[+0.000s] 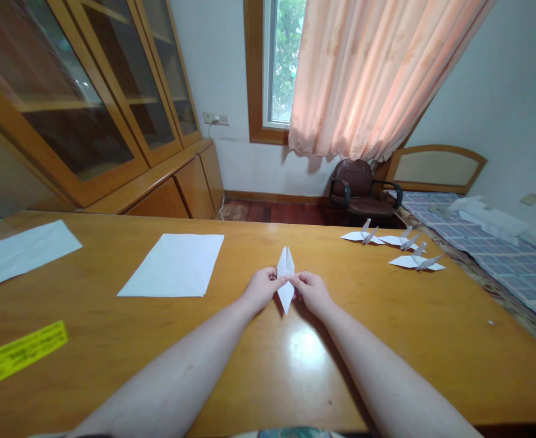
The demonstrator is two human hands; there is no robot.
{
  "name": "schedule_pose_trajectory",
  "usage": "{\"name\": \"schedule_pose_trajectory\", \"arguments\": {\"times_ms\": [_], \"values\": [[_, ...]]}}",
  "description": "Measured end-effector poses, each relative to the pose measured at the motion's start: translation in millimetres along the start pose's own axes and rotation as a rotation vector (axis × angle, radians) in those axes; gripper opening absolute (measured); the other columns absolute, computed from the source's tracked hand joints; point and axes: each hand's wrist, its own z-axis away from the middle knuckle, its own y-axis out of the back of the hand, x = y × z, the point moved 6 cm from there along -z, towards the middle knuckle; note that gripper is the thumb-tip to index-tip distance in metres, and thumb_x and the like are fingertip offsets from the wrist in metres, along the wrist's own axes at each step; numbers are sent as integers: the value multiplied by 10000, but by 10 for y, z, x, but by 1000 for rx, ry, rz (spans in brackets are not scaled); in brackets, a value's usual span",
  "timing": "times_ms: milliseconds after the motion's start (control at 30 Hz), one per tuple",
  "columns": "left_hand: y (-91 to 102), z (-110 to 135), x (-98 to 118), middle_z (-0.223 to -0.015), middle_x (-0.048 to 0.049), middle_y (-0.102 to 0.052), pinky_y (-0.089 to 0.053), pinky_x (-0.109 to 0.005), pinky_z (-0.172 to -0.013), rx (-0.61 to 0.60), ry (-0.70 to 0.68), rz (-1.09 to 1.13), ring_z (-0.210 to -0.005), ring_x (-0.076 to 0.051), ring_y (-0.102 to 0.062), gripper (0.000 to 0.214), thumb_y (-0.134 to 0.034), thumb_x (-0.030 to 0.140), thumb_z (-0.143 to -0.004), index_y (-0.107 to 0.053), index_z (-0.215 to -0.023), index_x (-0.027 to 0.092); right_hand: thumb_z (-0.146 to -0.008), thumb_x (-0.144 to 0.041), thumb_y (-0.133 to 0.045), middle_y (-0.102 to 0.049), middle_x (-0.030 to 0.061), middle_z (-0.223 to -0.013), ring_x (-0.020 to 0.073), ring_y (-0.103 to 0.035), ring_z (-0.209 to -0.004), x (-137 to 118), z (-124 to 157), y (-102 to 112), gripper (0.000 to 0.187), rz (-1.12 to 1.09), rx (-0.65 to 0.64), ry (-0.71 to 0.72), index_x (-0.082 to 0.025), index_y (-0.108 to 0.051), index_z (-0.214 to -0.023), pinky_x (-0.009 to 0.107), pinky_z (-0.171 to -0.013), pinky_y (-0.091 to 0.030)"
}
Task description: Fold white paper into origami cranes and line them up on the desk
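On the honey-coloured wooden tabletop, one white rectangular paper sheet lies near the far edge, and a second white paper sheet reaches over the left edge. A long yellow printed paper strip lies at the left edge, more to the near side. Three white folded paper cranes sit in a row near the far right corner. Beyond the tabletop stands a dark brown leather armchair under a pale pink curtain, and at the right there is a bed with a blue checked cover.

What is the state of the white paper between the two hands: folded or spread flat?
Folded: the white paper, held by the left hand and right hand, makes a narrow pointed shape with layered flaps, not a flat sheet.
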Motion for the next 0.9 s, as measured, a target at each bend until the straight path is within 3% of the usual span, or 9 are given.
{"name": "schedule_pose_trajectory", "arguments": {"times_ms": [233, 533, 733, 900], "values": [[-12, -17, -35, -647, -19, -655, -433, -254, -583, -37, 19, 73, -618, -162, -604, 236, -667, 365, -675, -579, -663, 147, -688, -511, -596, -533, -13, -446, 87, -413, -388, -44, -4, 24, 361, -37, -8, 11, -171, -550, -575, 214, -399, -302], [-50, -20, -59, -707, -31, -658, -472, -272, -658, -135, 53, 190, -669, -157, -619, 224, -636, 351, -699, -608, -752, 135, -669, -507, -627, -547, -9, -455, 94, -444, -389, -32, -8, 59, 359, -82, 1, 12, -158, -598, -592, 219, -402, -330], [42, -22, -77, -623, 53, -595, -465, -228, -572, 54, 32, 247, -567, -113, -596, 293, -726, 292, -623, -499, -773, 182, -623, -469, -707, -523, -25, -447, 106, -473, -423, -11, 7, 87, 329, -167, 40, -9, -146, -645, -615, 234, -442, -374], [92, -5, 24, -693, -11, -660, -493, -280, -655, 103, -73, -51, -672, -168, -637, 149, -698, 266, -651, -603, -716, 171, -593, -445, -741, -610, 7, -539, 115, -523, -468, -16, 23, 107, 317, -188, 88, -15, -146, -667, -670, 234, -463, -421]]}}
